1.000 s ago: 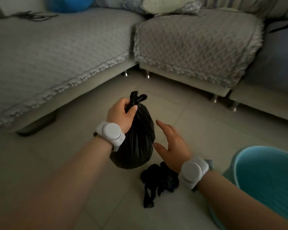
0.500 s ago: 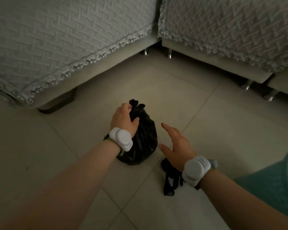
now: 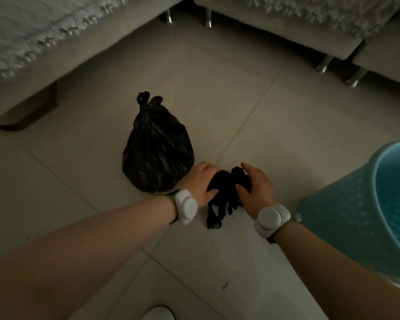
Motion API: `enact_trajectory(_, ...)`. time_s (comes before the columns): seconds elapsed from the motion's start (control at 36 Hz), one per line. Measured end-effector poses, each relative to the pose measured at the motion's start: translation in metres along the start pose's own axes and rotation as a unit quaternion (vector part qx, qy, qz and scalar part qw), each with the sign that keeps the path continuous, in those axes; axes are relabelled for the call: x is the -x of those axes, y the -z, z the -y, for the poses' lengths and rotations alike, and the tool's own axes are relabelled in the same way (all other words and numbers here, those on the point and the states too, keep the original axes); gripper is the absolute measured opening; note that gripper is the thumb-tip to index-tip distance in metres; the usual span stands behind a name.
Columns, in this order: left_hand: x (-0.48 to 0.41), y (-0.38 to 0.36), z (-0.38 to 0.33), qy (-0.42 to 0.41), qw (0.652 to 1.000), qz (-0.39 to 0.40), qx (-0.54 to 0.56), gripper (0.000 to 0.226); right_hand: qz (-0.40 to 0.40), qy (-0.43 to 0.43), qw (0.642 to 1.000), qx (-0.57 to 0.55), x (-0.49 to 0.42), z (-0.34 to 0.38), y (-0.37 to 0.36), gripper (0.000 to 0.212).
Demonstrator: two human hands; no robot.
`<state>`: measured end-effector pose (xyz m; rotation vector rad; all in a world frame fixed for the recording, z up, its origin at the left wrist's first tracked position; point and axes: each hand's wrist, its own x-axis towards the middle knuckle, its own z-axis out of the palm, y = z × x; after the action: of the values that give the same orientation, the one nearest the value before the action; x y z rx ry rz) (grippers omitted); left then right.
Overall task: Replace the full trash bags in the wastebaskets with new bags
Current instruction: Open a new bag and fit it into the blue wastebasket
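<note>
Because the sofa (image 3: pixel 56 42) walls off two sides, open floor (image 3: pixel 275 125) remains mainly toward the viewer. The teal wastebasket (image 3: pixel 346 215) stands unlined at right, just beside the right forearm, apparently awaiting a liner. The tied full bag (image 3: pixel 157 148) sits upright, set apart from the basket. The crumpled new bag (image 3: pixel 222 197) lies between them; left hand (image 3: pixel 201 183) and right hand (image 3: pixel 256 188) curl their fingers around it, probably to spread it open.
</note>
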<state>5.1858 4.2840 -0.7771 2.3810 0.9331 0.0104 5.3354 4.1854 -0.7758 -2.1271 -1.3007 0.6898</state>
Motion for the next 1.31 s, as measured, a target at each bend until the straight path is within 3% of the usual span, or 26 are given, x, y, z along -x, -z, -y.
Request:
enact_trajectory(0.19,-0.01,-0.028,0.012,0.152,0.978,0.114,0.085,0.086,0.096,-0.037,0.994,-0.033,0.008,-0.024,-0.019,0.067)
enact_trajectory(0.31,-0.012,-0.036,0.008,0.144,0.967,0.135,0.162,0.098,0.115,-0.065,0.99,-0.051,0.008,-0.02,-0.025,0.039)
enact_trajectory(0.39,-0.009,-0.04,0.002,0.12,0.967,0.159,0.158,0.1,0.097,-0.091,0.991,-0.021,0.007,-0.022,-0.024,0.023)
enact_trajectory(0.47,-0.01,-0.046,-0.004,0.107,0.973,0.16,0.126,0.083,0.06,-0.073,0.994,-0.046,0.009,-0.024,-0.02,0.019)
enact_trajectory(0.56,-0.014,-0.048,-0.012,0.099,0.982,0.145,0.066,0.027,0.011,-0.084,0.992,-0.092,0.011,-0.023,-0.01,0.016)
enact_trajectory(0.58,-0.015,-0.047,-0.013,0.103,0.984,0.138,0.053,0.018,-0.008,-0.086,0.991,-0.106,0.012,-0.023,-0.006,0.017)
enact_trajectory(0.67,-0.019,-0.039,-0.013,0.104,0.989,0.098,0.024,0.017,-0.029,-0.101,0.985,-0.135,0.012,-0.019,0.005,0.025)
enact_trajectory(0.75,-0.023,-0.029,-0.011,0.115,0.986,0.103,-0.058,0.042,-0.043,-0.098,0.985,-0.132,0.012,-0.015,0.017,0.03)
enact_trajectory(0.83,-0.027,-0.022,-0.012,0.11,0.974,0.185,-0.076,0.103,-0.039,-0.085,0.986,-0.136,0.014,-0.008,0.029,0.031)
enact_trajectory(0.89,-0.028,-0.015,-0.02,0.087,0.974,0.207,-0.032,0.123,-0.038,-0.07,0.984,-0.16,0.017,0.0,0.039,0.031)
enact_trajectory(0.97,-0.028,0.001,-0.048,0.029,0.981,0.164,0.097,0.129,-0.029,-0.039,0.977,-0.207,0.023,0.015,0.058,0.034)
enact_trajectory(1.03,-0.026,0.011,-0.065,-0.004,0.972,0.145,0.186,0.107,-0.026,-0.021,0.976,-0.215,0.024,0.025,0.068,0.039)
enact_trajectory(1.08,-0.025,0.023,-0.084,-0.029,0.965,0.123,0.229,0.047,-0.03,0.002,0.972,-0.234,0.025,0.034,0.083,0.041)
enact_trajectory(1.11,-0.024,0.031,-0.092,-0.02,0.965,0.094,0.244,0.03,-0.032,0.012,0.969,-0.245,0.026,0.039,0.092,0.041)
enact_trajectory(1.31,-0.035,0.099,-0.135,0.04,0.899,-0.077,0.429,0.015,-0.104,0.087,0.964,-0.229,0.023,0.053,0.169,0.044)
